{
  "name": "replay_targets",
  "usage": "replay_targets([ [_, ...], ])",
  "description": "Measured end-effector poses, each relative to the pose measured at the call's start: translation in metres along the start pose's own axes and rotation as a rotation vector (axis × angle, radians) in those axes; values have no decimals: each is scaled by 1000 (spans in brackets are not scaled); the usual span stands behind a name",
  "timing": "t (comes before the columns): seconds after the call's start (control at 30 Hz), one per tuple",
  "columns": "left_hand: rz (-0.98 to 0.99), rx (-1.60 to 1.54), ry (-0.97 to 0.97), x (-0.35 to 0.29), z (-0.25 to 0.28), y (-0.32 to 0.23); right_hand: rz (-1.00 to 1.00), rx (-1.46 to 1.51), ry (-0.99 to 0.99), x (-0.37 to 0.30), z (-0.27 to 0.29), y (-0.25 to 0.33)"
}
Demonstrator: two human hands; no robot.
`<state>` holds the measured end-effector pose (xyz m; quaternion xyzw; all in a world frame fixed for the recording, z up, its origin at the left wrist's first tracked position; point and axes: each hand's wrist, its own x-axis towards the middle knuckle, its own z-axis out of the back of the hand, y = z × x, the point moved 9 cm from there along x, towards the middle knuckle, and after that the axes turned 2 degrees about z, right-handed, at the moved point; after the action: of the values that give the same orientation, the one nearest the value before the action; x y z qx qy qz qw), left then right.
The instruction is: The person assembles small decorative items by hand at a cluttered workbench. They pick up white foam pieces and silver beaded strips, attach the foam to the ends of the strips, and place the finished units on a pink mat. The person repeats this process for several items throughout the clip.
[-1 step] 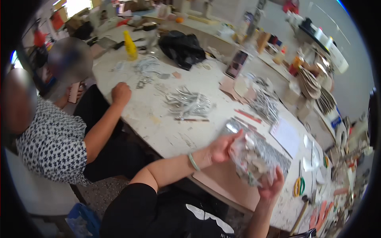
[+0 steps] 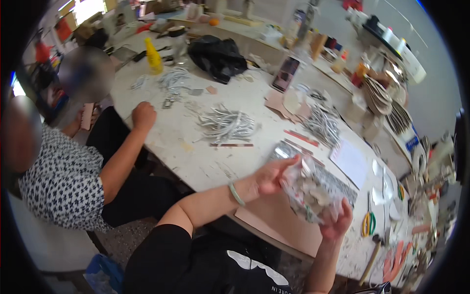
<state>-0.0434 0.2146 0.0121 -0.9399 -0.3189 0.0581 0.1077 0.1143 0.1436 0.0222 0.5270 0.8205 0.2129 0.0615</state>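
Note:
Between my two hands is a clear plastic bag (image 2: 304, 202) with pale, irregular scraps in it. My left hand (image 2: 274, 177) grips its upper left edge, thumb on top, a pale green bangle on the wrist. On the opposite side my right hand (image 2: 338, 220) holds the bag's lower right edge with curled fingers. Behind and under the bag lies a speckled grey slab (image 2: 338, 182), partly covered by it. A pinkish-brown sheet (image 2: 279, 223) lies on the table's near edge below my hands.
Silver-grey strips (image 2: 227, 123) lie bundled mid-table, with another bundle (image 2: 320, 125) farther right. A white paper pad (image 2: 348, 166), scissors (image 2: 368, 221) and a hammer (image 2: 370, 259) are on the right. A phone (image 2: 286, 73) stands at the back. A co-worker's forearm (image 2: 125, 152) rests at the left edge.
The whole view has shifted slightly, and the picture is sharper now. Both hands still hold the bag, which is tilted a little differently.

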Motion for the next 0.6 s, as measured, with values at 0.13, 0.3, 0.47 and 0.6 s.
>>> replay_targets([
  [0.13, -101, 791, -352, 13, 40, -35, 147, -397, -596, -7, 42, 30],
  [0.3, -410, 1413, -534, -9, 26, -48, 424, -1157, -792, -41, 11, 68],
  [0.47, -640, 1801, -427, -26, -49, -36, 832, -1883, -518, -39, -91, 64],
  [0.6, -625, 1827, -378, -16, -50, -33, 727, -2043, -240, 18, -103, 21],
])
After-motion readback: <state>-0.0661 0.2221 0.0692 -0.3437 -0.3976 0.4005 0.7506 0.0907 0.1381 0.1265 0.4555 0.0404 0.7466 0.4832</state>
